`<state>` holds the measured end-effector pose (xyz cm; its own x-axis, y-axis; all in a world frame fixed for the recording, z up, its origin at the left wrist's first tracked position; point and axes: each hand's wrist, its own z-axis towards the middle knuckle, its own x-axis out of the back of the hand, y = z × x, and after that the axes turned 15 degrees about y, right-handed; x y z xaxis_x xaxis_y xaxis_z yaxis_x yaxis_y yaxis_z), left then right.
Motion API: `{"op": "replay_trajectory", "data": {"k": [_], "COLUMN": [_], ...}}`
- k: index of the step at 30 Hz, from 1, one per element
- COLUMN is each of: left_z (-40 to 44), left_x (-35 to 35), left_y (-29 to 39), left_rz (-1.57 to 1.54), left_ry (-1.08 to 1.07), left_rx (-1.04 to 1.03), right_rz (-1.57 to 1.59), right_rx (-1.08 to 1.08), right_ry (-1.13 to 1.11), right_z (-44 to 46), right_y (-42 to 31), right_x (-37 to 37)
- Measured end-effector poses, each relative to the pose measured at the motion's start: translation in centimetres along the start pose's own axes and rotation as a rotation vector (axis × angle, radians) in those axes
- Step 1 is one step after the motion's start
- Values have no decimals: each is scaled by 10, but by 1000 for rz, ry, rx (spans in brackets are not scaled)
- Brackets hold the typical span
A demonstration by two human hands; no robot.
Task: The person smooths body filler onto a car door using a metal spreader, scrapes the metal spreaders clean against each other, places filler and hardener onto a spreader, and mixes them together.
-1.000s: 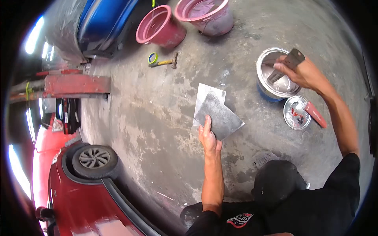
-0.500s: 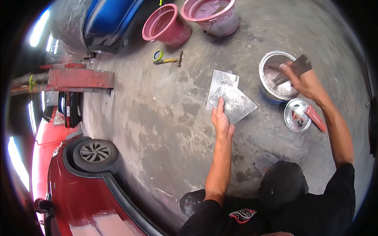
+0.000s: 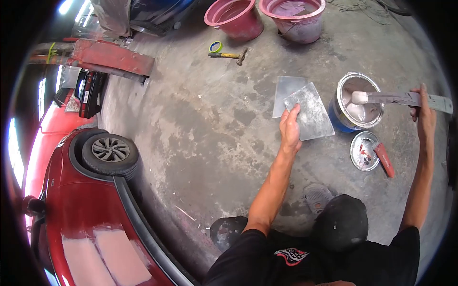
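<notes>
My left hand (image 3: 291,128) grips a greyish square plate (image 3: 312,114) by its edge, thumb on top; its surface is smeared with pale residue. Behind it, a similar clear sheet (image 3: 285,93) appears to lie on the floor, partly covered. In my right hand (image 3: 423,112) is a long flat stirring stick (image 3: 398,98), held near its far end. A lump of whitish paste (image 3: 359,97) clings to the stick's tip above the open can (image 3: 339,112), which holds more pale paste. Near the can are a round metal lid (image 3: 365,162) and a red tube (image 3: 384,160) touching it.
Two pink buckets (image 3: 262,31) (image 3: 310,33) stand at the top. A hammer (image 3: 224,55) and a roll of green tape (image 3: 215,46) lie on the concrete floor. A red car (image 3: 76,190) with pale filler patches (image 3: 121,255) is at left, near a red lift arm (image 3: 112,57).
My right hand has moved right, and the stick now extends level over the can with paste on its tip. The plate in my left hand has moved closer to the can. The view has shifted.
</notes>
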<state>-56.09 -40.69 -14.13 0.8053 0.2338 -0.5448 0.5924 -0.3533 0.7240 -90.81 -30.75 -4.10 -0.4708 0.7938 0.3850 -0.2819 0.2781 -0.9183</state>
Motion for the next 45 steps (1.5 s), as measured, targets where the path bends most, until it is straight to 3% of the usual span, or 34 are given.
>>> {"op": "replay_trajectory", "data": {"k": [4,6,10,12,14,15,16,17,18,20,24,25,27,28,30,32,33,34,36,37,40,42,45], "left_z": [9,14,20,22,22,21,20,20,17,10,-13,-25,-50,-55,-60,-57,-54,-52,-47,-45,-41,-41,-46], "left_x": [-12,-13,-28,-30,-33,-34,-34,-34,-34,-35,-40,-44,-52,-51,-46,-36,-30,-25,-15,-12,-1,4,7], "left_y": [-11,-9,-14,-16,-18,-18,-18,-18,-15,-11,5,17,43,49,57,60,62,63,65,65,68,72,80], "left_rz": [139,460,531,556,532,500,500,475,450,393,236,236,137,137,113,48,-19,-21,-144,-178,-230,-260,-233], "left_ry": [-21,-76,-27,-9,-4,-5,1,-23,-47,-62,-124,-117,-238,-232,-206,-199,-203,-192,-232,-182,-122,-140,-113], "left_rx": [-163,-264,-403,-397,-383,-368,-369,-306,-243,-181,-75,-77,-69,-73,-63,-9,55,44,233,292,325,337,326], "right_rz": [63,100,120,315,431,-185,-483,-804,-798,-355,-399,-11,468,642,397,373,399,413,445,365,377,451,293], "right_rx": [102,57,380,41,95,56,747,1452,1453,1380,1465,780,267,-33,-81,-69,69,113,194,463,621,544,539], "right_ry": [103,105,286,538,399,530,507,738,733,586,704,590,135,24,27,80,-142,-250,-471,-572,-701,-724,-679], "right_z": [13,22,11,-15,2,-18,-4,10,11,14,-32,-58,-48,-43,-54,-65,-62,-59,-58,-57,-73,-70,-73], "right_y": [6,8,-12,-78,-78,-118,-87,-56,-57,-59,-88,-109,-85,-73,-42,-45,-34,-30,-28,-34,-53,-52,-65], "right_x": [40,59,68,67,89,78,98,117,116,112,75,56,62,65,44,40,50,51,50,43,27,21,31]}}
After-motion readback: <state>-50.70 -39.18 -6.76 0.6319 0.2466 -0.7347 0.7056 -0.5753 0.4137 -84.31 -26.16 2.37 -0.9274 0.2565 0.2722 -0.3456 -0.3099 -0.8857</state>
